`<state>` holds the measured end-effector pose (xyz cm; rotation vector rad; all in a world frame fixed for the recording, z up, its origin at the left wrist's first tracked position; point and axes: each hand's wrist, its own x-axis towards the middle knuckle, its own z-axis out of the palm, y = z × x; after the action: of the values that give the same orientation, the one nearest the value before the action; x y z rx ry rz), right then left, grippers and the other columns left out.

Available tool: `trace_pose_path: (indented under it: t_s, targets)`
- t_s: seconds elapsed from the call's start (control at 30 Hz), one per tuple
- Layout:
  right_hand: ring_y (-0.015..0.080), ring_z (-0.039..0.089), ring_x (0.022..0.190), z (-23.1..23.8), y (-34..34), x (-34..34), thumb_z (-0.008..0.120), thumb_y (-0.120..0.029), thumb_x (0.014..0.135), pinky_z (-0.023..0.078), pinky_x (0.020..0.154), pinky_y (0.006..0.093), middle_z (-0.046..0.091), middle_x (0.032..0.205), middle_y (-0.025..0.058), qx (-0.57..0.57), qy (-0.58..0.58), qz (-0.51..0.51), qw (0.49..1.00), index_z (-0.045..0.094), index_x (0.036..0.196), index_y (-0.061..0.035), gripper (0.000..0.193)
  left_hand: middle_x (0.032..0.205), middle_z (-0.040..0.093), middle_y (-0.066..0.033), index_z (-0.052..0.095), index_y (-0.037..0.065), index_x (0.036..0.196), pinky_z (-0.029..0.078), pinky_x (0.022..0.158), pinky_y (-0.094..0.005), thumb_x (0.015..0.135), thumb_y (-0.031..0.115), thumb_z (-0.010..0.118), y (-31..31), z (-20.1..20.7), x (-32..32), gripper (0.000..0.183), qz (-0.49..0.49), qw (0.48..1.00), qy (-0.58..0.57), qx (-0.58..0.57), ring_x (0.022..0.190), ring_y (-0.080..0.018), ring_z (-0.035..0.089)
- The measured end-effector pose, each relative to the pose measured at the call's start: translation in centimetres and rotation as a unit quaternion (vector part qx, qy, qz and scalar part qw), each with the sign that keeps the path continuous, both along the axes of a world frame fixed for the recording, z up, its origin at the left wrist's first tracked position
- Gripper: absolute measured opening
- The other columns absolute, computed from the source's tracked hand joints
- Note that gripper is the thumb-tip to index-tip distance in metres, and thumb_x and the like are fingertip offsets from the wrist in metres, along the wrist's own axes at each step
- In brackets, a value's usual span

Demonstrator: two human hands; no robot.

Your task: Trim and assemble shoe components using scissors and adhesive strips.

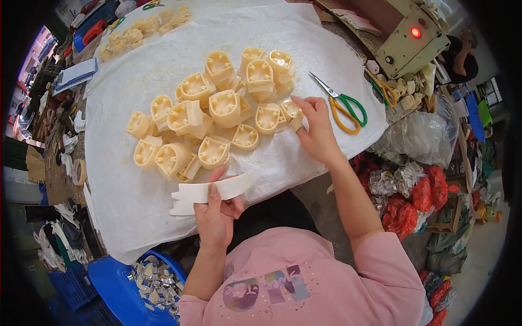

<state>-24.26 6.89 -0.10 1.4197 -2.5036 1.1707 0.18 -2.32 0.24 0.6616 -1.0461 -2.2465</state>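
Observation:
Cream plastic pieces shaped like shoe heels (223,104), D-shaped and hollow with small studs inside, lie heaped on a white sheet (114,179) covering the table. At the right side of this heap, my right hand (315,129) grips one cream shoe heel (292,110) between thumb and fingers; part of it is hidden by the hand. My left hand (215,213), just off the near side of the heap, pinches a few flat white strips (234,187) with notched left ends. Green-and-orange-handled scissors (343,108) lie open-bladed beyond my right hand.
More cream pieces (144,32) stand at the far left. A blue basin (111,280) of shiny metallic-looking pieces sits below the table's near left corner. At the right are a machine box (410,46) with a red light, second scissors (383,89) and red plastic bags (402,214).

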Motion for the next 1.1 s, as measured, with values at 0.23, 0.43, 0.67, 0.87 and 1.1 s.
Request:
trace_pose_path:
  t_s: [0.23, 0.43, 0.67, 0.87, 1.1]
  targets:
    - [0.0328, 0.039, 0.112, 0.4, -1.4, -2.1, 0.055, 0.009, 0.067, 0.039, 0.096, 0.0383, 0.038, 0.123, 0.0185, 0.203, 0.011, 0.028, 0.979, 0.052, 0.127, -0.0110, 0.063, 0.093, 0.060, -0.0107, 0.036, -0.003, 0.134, 0.042, 0.055, -0.0248, 0.099, 0.030, 0.037, 0.0, 0.3, -0.1, 0.048, 0.001, 0.999, 0.048, 0.023, 0.069, -0.0141, 0.055]
    - [0.0297, 0.043, 0.112, -0.6, -1.0, -2.8, 0.054, 0.009, 0.068, 0.042, 0.094, 0.0361, 0.038, 0.121, 0.0164, 0.144, -0.005, 0.027, 0.989, 0.055, 0.122, -0.0093, 0.057, 0.096, 0.060, -0.0117, 0.037, -0.002, 0.134, 0.044, 0.061, -0.0279, 0.099, 0.030, 0.035, 0.3, 0.0, 0.1, 0.048, -0.018, 0.995, 0.087, 0.041, 0.072, -0.0167, 0.056]
    - [0.0163, 0.052, 0.106, -1.3, 3.3, -4.3, 0.053, 0.008, 0.075, 0.046, 0.085, 0.0299, 0.054, 0.116, 0.0076, -0.106, -0.425, 0.024, 0.899, 0.046, 0.125, -0.0015, 0.051, 0.095, 0.060, -0.0131, 0.040, -0.001, 0.132, 0.044, 0.060, -0.0284, 0.100, 0.027, 0.033, 0.5, -0.4, 0.4, 0.043, -0.010, 0.996, 0.066, 0.065, 0.072, -0.0177, 0.056]
    - [0.0204, 0.054, 0.098, -2.0, 2.9, -1.9, 0.058, -0.004, 0.079, 0.045, 0.084, 0.0299, 0.054, 0.108, 0.0125, -0.019, 0.104, -0.054, 0.993, 0.054, 0.117, -0.0035, 0.038, 0.084, 0.060, -0.0139, 0.041, -0.003, 0.131, 0.046, 0.061, -0.0286, 0.099, 0.028, 0.035, 0.6, -0.1, 0.3, 0.044, -0.005, 0.995, 0.079, 0.062, 0.072, -0.0175, 0.057]
    - [0.0164, 0.061, 0.083, -1.1, 4.1, -1.0, 0.064, -0.005, 0.081, 0.050, 0.070, 0.0284, 0.063, 0.097, 0.0118, -0.123, -0.119, -0.134, 0.976, 0.056, 0.114, -0.0013, 0.033, 0.091, 0.061, -0.0139, 0.040, -0.004, 0.131, 0.046, 0.063, -0.0283, 0.100, 0.027, 0.034, 0.7, 0.0, 0.5, 0.044, 0.019, 0.995, 0.064, 0.079, 0.074, -0.0173, 0.058]
